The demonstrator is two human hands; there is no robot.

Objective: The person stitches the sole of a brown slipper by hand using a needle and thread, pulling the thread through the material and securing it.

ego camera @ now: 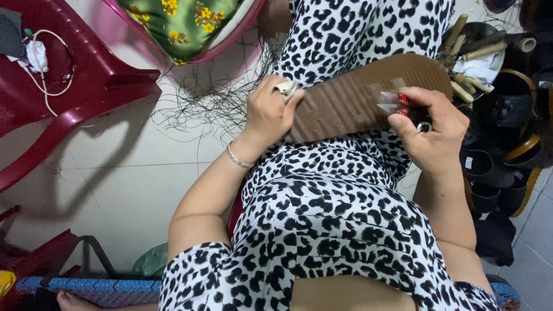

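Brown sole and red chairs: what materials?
Sole: looks like moulded rubber or foam, matte brown, judging by its ribbed tread; the left hand steadies it and the right hand presses on it. Red chair: likely glossy moulded plastic, smooth with soft reflections.

Only label: small clear/whitish sticker (pixel 389 102) on brown shoe sole (pixel 357 98), by right hand's thumb. No pkgs, signs, screens.

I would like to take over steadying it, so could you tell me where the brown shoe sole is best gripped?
Grip the brown shoe sole at its near, narrower end, where the left hand now clamps its edge, coming from the left side. It lies ribbed side up across the lap, and that end is bare, while the right hand works at a clear patch further along.
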